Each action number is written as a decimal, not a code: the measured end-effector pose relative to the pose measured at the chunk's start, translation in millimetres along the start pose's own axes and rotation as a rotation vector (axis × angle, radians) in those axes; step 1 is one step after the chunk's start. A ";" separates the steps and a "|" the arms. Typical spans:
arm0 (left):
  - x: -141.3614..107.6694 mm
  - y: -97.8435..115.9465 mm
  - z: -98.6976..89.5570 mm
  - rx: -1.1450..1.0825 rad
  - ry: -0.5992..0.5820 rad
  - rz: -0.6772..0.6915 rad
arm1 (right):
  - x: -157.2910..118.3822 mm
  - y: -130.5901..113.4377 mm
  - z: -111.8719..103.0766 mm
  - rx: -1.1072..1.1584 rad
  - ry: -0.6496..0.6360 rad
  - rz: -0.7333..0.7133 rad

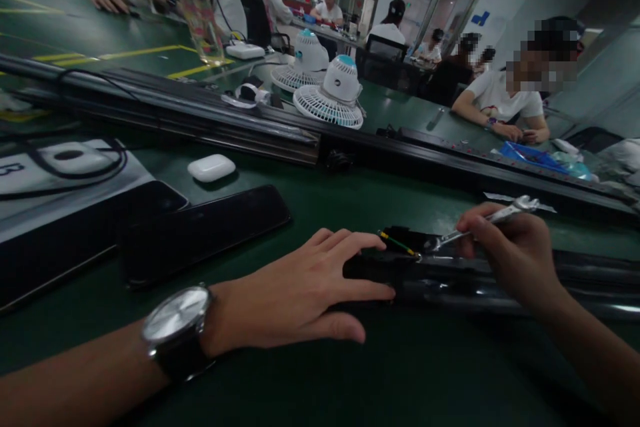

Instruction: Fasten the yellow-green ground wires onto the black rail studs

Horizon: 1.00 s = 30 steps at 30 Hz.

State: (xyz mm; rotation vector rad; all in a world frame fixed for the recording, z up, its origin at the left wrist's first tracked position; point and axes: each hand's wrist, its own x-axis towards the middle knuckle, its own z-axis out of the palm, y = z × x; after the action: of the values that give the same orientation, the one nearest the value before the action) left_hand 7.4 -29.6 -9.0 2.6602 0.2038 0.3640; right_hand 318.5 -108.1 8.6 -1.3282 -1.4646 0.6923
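Note:
My right hand (520,257) grips a silver combination wrench (500,215) by its middle. One end of the wrench points down at a black, glossy bar (465,287), close to a short green-and-yellow wire (399,242); whether it touches anything there I cannot tell. My left hand (325,283), fingers stretched and spread, reaches over the bar's left end. Its forefinger tip lies near the wire and another fingertip rests on the bar's side. A wristwatch (177,320) with a silver dial is on the left wrist.
Left of my hands lie a black phone (205,233), a white earbud case (211,167) and a larger dark device (90,233). Long black rails (200,117) cross the green table beyond. Two white fans (333,93), a bottle (197,13) and a blue tray (533,157) stand farther back. Several people sit around.

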 end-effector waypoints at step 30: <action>79.9 8.2 -29.2 0.093 -0.358 0.046 | 20.5 7.3 7.5 -0.206 -0.125 -0.082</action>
State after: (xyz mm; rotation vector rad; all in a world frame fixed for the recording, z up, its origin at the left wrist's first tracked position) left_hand 76.0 -8.9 37.6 2.7680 0.0476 -0.1130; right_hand 316.4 -85.4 5.5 -1.3915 -1.7188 0.5930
